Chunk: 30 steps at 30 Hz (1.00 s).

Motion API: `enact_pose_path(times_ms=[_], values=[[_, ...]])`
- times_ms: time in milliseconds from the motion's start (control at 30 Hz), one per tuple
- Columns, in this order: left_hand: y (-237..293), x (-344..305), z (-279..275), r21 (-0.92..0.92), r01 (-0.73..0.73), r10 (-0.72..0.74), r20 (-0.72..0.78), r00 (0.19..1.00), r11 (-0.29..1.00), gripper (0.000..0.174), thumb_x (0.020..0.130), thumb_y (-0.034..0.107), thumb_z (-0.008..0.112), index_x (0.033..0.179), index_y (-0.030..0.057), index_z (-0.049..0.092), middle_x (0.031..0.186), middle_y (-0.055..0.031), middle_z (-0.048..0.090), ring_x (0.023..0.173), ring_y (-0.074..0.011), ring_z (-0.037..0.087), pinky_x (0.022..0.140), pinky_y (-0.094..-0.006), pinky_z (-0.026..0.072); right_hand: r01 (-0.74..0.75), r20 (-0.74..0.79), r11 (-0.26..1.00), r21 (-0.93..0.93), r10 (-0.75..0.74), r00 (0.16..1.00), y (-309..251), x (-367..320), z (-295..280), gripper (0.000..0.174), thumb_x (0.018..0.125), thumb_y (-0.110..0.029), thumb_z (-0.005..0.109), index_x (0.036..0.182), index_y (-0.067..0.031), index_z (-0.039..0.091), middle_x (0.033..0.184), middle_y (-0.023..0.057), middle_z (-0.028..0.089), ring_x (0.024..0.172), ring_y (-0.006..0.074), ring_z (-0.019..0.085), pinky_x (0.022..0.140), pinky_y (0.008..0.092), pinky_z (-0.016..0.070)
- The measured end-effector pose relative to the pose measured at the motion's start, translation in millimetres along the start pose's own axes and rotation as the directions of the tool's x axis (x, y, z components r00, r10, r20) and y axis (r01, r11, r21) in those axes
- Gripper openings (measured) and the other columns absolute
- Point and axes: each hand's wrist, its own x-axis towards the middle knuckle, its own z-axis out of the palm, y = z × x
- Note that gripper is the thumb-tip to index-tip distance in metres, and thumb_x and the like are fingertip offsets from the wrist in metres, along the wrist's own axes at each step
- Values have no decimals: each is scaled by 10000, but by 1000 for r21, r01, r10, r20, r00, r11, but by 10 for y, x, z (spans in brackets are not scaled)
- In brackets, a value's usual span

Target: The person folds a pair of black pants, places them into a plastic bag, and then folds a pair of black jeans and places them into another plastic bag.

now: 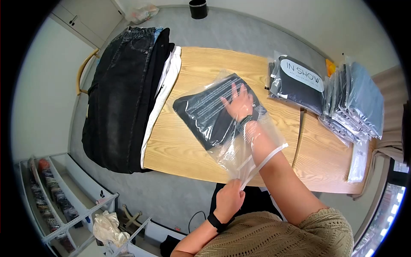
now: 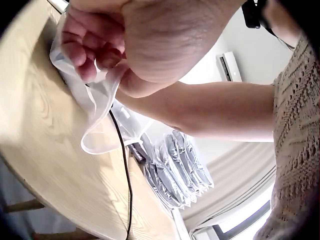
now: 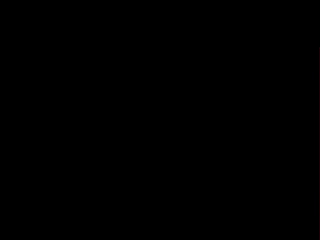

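On the tabletop (image 1: 171,150), the folded dark garment (image 1: 199,118) looks soft, light, best supported flat underneath. The left grip (image 1: 229,198) pinches the slippery-looking clear bag (image 1: 227,157) at its mouth; the right grip (image 1: 240,104), inside, rests fingers spread on the garment, clasping nothing.

I list, from the head view: one black bin (image 1: 198,10) and one filled plastic bag (image 1: 143,14) on grey floor (image 1: 180,32); one beige curtain (image 1: 388,132); one crumpled cream cloth (image 1: 107,227).

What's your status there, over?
Left hand pinching clear bag near its opening. Right hand inside bag, fingers spread on folded dark garment. Nothing visibly in the way.
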Motion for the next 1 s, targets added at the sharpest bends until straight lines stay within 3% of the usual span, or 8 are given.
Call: enact_pose_path(times_ms=[267,433,533,600,667,767,833,1000], values=[[-83,9,-120,54,26,-29,52,998,998,148,681,59,612,778,48,500,704,-141,556,668,-351,568,578,-433,461,157,-205,982,-101,-175,963,91,-302,-13,706,865,-481,532,1415,-82,339,1457,260,260,1355,349,268,1104,439,206],[-21,-107,-234,227,126,-155,115,981,966,196,751,177,654,690,61,508,657,-123,569,653,-325,577,537,-426,445,175,-189,917,357,-113,975,209,-1261,-18,464,799,-270,675,1150,4,544,1281,247,462,1206,347,446,1023,425,346],[191,-162,-246,327,96,-189,265,945,940,292,793,307,686,680,56,585,625,-124,580,655,-299,599,544,-418,461,-112,-20,624,774,201,979,375,-1449,151,405,804,-216,699,1095,19,543,1166,175,543,1081,275,531,938,380,416],[286,-195,-68,-8,-140,127,462,877,990,248,809,278,667,799,32,630,713,-155,602,722,-295,608,603,-405,478,-203,48,385,900,376,926,467,-1456,141,374,814,-187,702,1081,17,537,1099,131,579,1009,225,562,890,344,446],[391,-144,185,-49,-159,163,486,859,986,247,814,225,645,941,14,629,871,-191,610,900,-330,584,748,-396,470,-5,56,-164,986,306,950,578,-1316,100,353,844,-138,680,1127,-12,512,1043,77,590,937,143,548,795,278,446],[170,19,832,51,-350,318,309,896,936,319,795,172,631,1060,0,591,1039,-192,561,1059,-373,492,880,-411,410,-36,124,-384,923,206,971,676,-1095,139,374,849,-132,674,1158,-18,497,1022,66,597,912,129,547,775,278,442],[-37,144,1211,598,-318,285,153,946,735,352,775,138,624,1098,10,565,1090,-172,522,1073,-387,447,926,-447,369,-100,180,-346,933,209,961,723,-1058,23,404,843,-155,684,1171,-7,500,1047,68,596,933,137,549,801,291,440],[-123,448,1247,361,-257,251,62,966,897,309,786,119,612,1084,45,568,1090,-135,507,1031,-347,436,911,-481,347,-270,337,-330,904,163,927,705,-989,-74,513,834,-243,699,1226,16,492,1133,85,590,1010,182,552,899,310,422]])
